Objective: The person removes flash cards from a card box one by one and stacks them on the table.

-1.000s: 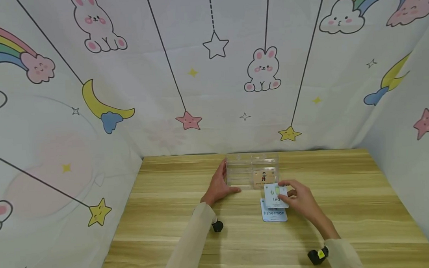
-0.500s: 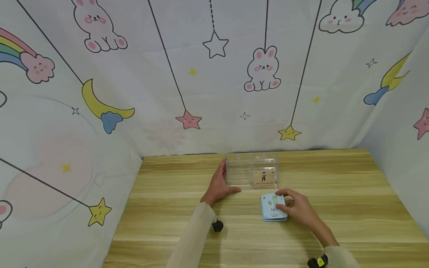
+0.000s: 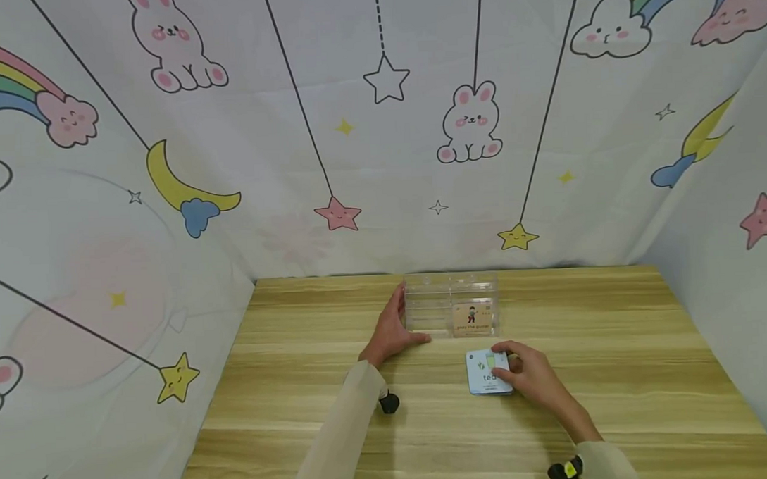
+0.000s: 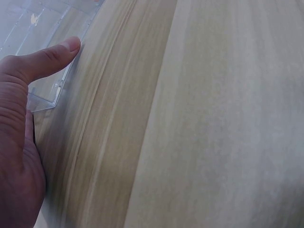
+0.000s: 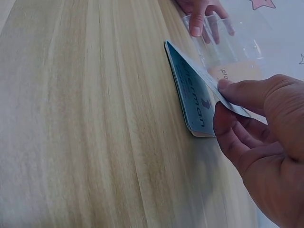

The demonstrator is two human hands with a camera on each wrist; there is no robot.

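Observation:
My right hand [image 3: 530, 372] pinches the right edge of a flash card [image 3: 480, 377] marked "tea" between thumb and fingers. The right wrist view shows this card tilted, its far edge down on a stack whose top card, the fisherman card [image 5: 190, 90], shows beneath it. Behind the cards is a clear plastic organizer [image 3: 428, 333] with compartments. An orange card [image 3: 474, 321] with a small figure sits in its front right compartment. My left hand [image 3: 389, 334] holds the organizer's front left corner, thumb [image 4: 52, 59] along the front edge and fingers by the left side.
The organizer stands near the back edge of the wood-grain table [image 3: 301, 425], close to a white curtain [image 3: 409, 245] printed with rabbits and stars. Similar curtains hang at both sides. A small black camera [image 3: 389, 403] is worn on each wrist.
My right hand has brought the tea card down and toward me from in front of the organizer, onto the fisherman card. My left hand and the organizer have stayed in place.

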